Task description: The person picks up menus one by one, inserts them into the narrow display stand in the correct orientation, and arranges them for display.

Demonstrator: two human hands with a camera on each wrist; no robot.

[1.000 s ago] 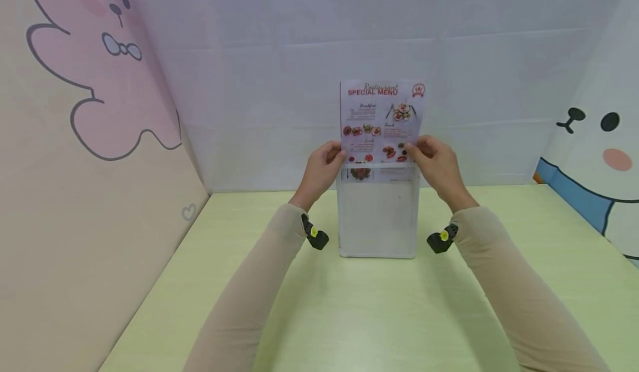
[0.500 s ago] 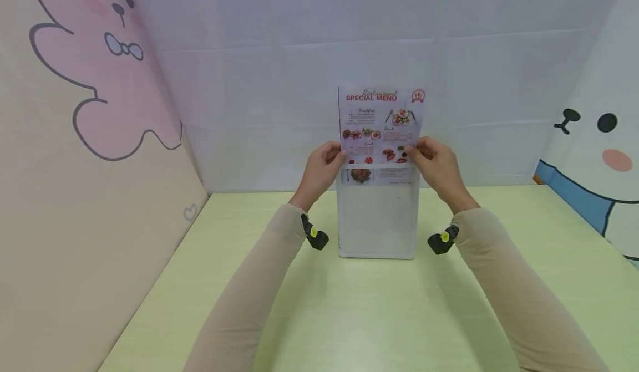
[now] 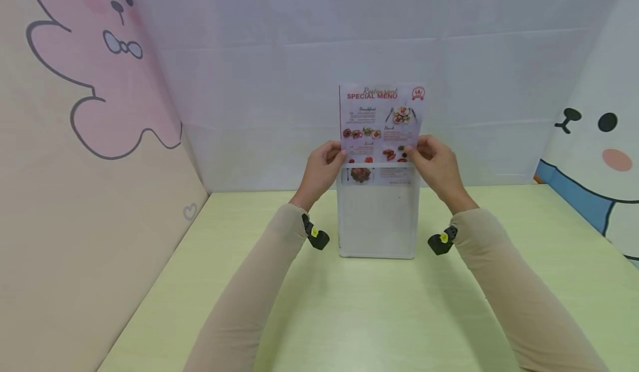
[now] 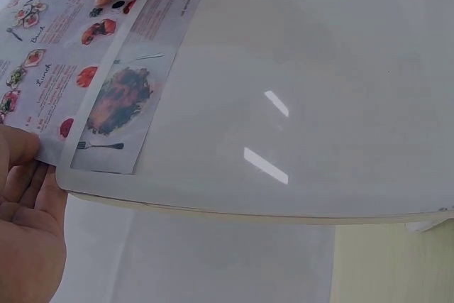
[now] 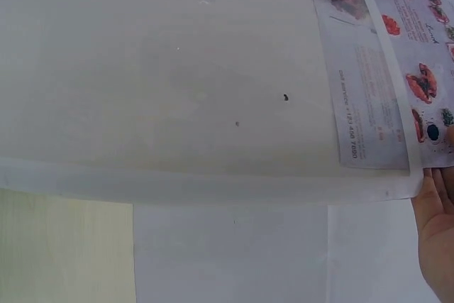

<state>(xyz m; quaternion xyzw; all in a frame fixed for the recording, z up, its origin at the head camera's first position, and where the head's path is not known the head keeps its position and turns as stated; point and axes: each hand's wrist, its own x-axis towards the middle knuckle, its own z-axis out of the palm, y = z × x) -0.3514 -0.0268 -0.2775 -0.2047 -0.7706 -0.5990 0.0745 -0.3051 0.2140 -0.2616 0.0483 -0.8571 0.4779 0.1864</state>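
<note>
A printed menu sheet (image 3: pixel 381 122) stands upright with its lower strip inside a clear-fronted, white-edged display stand (image 3: pixel 378 222). Most of the sheet rises above the stand's top edge; the strip with a food plate shows through the clear front in both wrist views. At the sheet's left edge, my left hand (image 3: pixel 320 171) pinches the paper just above the frame. My right hand (image 3: pixel 440 167) pinches the opposite edge at about the same height, thumb in front. The fingers behind the sheet are partly hidden.
The stand rests on a pale yellow-green table (image 3: pixel 369 316). Behind it hangs a white cloth backdrop (image 3: pixel 279 100). Side panels carry a pink cartoon animal (image 3: pixel 120 95) on the left and a white cartoon bear (image 3: pixel 599 139) on the right.
The menu sheet dipped slightly lower half a second ago and is now a little higher, still just below its first height. Both hands keep their grip in nearly the same place.
</note>
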